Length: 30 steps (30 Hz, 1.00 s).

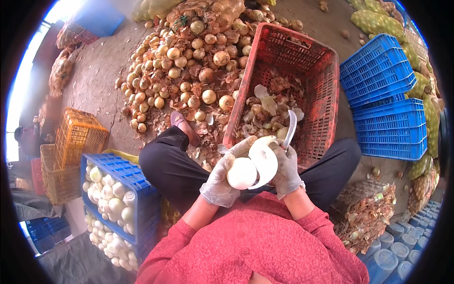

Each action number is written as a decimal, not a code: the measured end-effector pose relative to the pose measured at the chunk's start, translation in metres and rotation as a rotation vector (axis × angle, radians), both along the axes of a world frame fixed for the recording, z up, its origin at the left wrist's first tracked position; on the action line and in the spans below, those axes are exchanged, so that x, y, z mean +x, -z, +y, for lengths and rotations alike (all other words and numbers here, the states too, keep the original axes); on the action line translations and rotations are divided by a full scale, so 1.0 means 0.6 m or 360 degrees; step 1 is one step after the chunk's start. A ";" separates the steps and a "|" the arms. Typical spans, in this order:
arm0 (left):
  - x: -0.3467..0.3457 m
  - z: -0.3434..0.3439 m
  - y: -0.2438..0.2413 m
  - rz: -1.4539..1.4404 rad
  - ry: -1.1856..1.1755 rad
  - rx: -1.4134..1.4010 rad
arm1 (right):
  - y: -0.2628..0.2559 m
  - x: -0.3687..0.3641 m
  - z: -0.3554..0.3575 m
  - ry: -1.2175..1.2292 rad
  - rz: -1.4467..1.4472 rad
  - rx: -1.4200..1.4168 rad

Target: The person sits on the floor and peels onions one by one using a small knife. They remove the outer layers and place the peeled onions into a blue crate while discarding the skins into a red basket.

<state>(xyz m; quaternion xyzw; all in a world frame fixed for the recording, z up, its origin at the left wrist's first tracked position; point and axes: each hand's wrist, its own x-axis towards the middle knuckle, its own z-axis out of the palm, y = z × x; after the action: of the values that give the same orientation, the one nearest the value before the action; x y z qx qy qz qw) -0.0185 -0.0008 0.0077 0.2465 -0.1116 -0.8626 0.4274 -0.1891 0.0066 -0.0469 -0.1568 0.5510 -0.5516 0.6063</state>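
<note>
My left hand, in a thin whitish glove, is closed around a smooth peeled white onion. My gloved right hand grips a small knife with a curved blade, its tip pointing away from me. Between the two hands a thick curled layer of white onion hangs against the onion's right side, close to my right fingers. Just beyond my hands stands a red plastic crate, with onion skins and peeled scraps on its bottom.
Unpeeled onions lie heaped ahead, with loose skins. At left, blue crates hold peeled white onions, near orange crates. Blue crates stand at right, beside mesh sacks. Blue containers line the lower right.
</note>
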 end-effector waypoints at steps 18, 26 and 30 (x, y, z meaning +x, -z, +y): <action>0.724 0.262 0.046 -0.2386 -0.2355 0.0216 | 0.042 -0.081 -0.119 -0.0441 0.0556 0.0046; 1.126 0.411 0.253 -0.3648 -0.1065 0.0449 | 0.078 -0.020 -0.104 -0.0496 0.0909 -0.0052; 1.028 0.176 0.156 -0.3536 -0.1499 0.0612 | 0.074 -0.081 -0.130 -0.0558 0.0960 0.0083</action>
<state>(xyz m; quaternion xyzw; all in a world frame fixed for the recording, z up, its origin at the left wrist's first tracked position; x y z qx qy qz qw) 0.5982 0.1049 -0.0860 0.9249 -0.1865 0.0541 0.3268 -0.2378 -0.0714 -0.0913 -0.3894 0.6839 -0.3537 0.5054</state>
